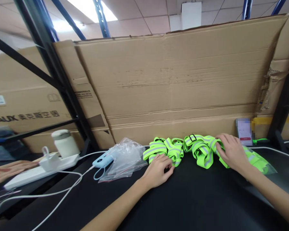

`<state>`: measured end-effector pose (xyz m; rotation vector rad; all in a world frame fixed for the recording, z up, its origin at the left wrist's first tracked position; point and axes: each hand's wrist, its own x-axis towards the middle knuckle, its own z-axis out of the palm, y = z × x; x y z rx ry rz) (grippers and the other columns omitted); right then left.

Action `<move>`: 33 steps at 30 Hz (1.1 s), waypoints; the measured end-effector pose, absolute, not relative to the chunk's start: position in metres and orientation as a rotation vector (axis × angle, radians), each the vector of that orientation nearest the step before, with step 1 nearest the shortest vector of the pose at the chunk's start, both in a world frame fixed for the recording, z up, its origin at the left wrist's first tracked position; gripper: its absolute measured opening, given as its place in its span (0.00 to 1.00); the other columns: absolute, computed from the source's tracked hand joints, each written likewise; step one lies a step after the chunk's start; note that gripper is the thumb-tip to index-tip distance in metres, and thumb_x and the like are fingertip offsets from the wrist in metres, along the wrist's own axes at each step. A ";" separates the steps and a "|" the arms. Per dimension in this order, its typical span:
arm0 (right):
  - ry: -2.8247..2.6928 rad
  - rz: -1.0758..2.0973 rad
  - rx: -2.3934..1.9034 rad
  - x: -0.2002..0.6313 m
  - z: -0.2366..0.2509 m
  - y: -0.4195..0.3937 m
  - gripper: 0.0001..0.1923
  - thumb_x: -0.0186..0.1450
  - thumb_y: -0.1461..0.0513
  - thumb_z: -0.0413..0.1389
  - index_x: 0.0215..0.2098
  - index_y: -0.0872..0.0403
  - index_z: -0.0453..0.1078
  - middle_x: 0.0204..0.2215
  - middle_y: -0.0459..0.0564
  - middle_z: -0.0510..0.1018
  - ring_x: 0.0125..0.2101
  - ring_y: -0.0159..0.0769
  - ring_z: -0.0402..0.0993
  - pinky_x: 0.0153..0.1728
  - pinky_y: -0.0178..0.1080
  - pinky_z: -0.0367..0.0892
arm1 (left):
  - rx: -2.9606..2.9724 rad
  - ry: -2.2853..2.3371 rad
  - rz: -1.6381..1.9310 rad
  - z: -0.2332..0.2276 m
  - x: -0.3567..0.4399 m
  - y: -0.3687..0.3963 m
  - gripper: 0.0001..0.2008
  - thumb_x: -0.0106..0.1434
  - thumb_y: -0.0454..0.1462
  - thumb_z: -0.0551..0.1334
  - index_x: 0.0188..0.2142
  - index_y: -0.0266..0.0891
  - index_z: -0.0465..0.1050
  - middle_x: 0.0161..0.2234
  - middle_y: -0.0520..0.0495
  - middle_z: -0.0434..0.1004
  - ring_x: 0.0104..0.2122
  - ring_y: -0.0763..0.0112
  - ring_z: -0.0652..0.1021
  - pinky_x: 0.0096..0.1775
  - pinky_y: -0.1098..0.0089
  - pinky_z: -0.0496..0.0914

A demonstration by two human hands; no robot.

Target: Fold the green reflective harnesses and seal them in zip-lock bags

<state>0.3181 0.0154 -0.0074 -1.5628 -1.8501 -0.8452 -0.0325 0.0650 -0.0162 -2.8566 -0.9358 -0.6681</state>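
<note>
Warehouse-ish spot here: big flattened brown cardboard sheet (173,83) leaning against blue-black metal racking (60,73), and a matte black worktable (183,199) running along in front of it.

On the table, right at the foot of the cardboard, sit two bundles of neon-green elastic straps with grey reflective stripes. The bigger right bundle (202,149) has a black buckle on top and partly trails into a clear bag under the right wrist. The right hand (232,154) lies flat on it, fingers spread and pressing down, not really pinching anything. The smaller left bundle (165,149) is just beside it, and the left hand (157,170) is curled at its near edge, fingertips touching the strap; can't quite tell if it's pinching a loop or just resting.

If I were handling these, I'd keep one palm pinning a bundle so it doesn't spring apart, and find a single loop end before pulling. These look stretchy and tangly.

Smaller stuff: crumpled clear plastic bags (125,157) to the left, white power strip (42,170) with a white lidded jar (65,144) behind it, a light-blue power bank (102,159), and a phone (244,131) propped against the cardboard.
</note>
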 end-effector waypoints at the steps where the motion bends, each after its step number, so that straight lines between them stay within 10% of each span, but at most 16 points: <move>1: -1.855 -0.848 -1.605 0.322 -0.008 0.016 0.16 0.72 0.59 0.44 0.47 0.55 0.71 0.46 0.59 0.78 0.46 0.50 0.75 0.51 0.52 0.61 | -2.866 -0.950 -0.669 -0.016 -0.033 0.063 0.08 0.67 0.36 0.58 0.29 0.39 0.68 0.28 0.51 0.71 0.32 0.66 0.70 0.39 0.64 0.60; 7: -2.040 -0.720 -1.769 0.331 -0.029 0.017 0.28 0.67 0.51 0.50 0.61 0.55 0.66 0.44 0.58 0.83 0.41 0.52 0.80 0.63 0.69 0.41 | -2.886 -1.024 -0.735 -0.017 -0.033 0.058 0.09 0.67 0.36 0.58 0.29 0.39 0.69 0.28 0.51 0.73 0.33 0.65 0.70 0.40 0.64 0.59; 13: -1.964 -0.722 -1.708 0.331 -0.028 0.027 0.25 0.67 0.62 0.45 0.60 0.56 0.70 0.33 0.55 0.84 0.38 0.46 0.81 0.60 0.54 0.59 | -2.897 -1.086 -0.761 -0.020 -0.027 0.057 0.09 0.66 0.36 0.59 0.29 0.39 0.69 0.27 0.51 0.73 0.33 0.66 0.70 0.40 0.64 0.59; 20: -1.190 -0.094 -1.494 0.334 0.000 0.031 0.23 0.59 0.57 0.57 0.52 0.51 0.75 0.31 0.50 0.82 0.23 0.39 0.74 0.27 0.40 0.70 | -2.895 -1.108 -0.740 -0.020 -0.025 0.059 0.07 0.65 0.35 0.59 0.29 0.40 0.67 0.27 0.52 0.72 0.32 0.66 0.70 0.40 0.64 0.60; 27: -0.613 0.601 -0.934 0.326 0.010 0.026 0.26 0.54 0.58 0.64 0.52 0.47 0.70 0.30 0.43 0.80 0.28 0.39 0.79 0.29 0.40 0.77 | -2.900 -1.100 -0.753 -0.018 -0.026 0.057 0.06 0.65 0.35 0.59 0.30 0.40 0.68 0.27 0.52 0.72 0.32 0.66 0.70 0.40 0.64 0.61; 33: -1.007 0.936 -1.019 0.294 0.002 0.006 0.21 0.67 0.50 0.54 0.53 0.50 0.72 0.34 0.57 0.84 0.31 0.50 0.83 0.31 0.50 0.78 | -2.775 -1.033 -0.973 -0.020 -0.026 0.050 0.04 0.67 0.37 0.59 0.40 0.41 0.66 0.35 0.48 0.73 0.38 0.61 0.74 0.42 0.60 0.67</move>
